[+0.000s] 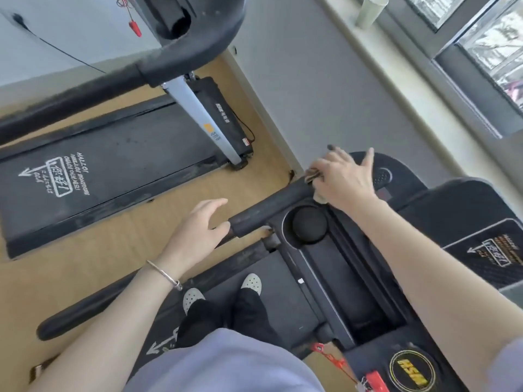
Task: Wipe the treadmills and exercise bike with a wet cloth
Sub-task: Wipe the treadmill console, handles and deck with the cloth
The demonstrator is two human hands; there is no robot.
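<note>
I'm in a small exercise room: a treadmill (339, 278) under my feet, a second treadmill (113, 171) beside it, wood floor (141, 222), window (486, 46).

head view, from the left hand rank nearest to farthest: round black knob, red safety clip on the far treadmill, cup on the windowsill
From the left hand:
1. Round black knob, just to its right on the console.
2. Red safety clip, hanging at top left.
3. Cup, top right on the windowsill.
</note>
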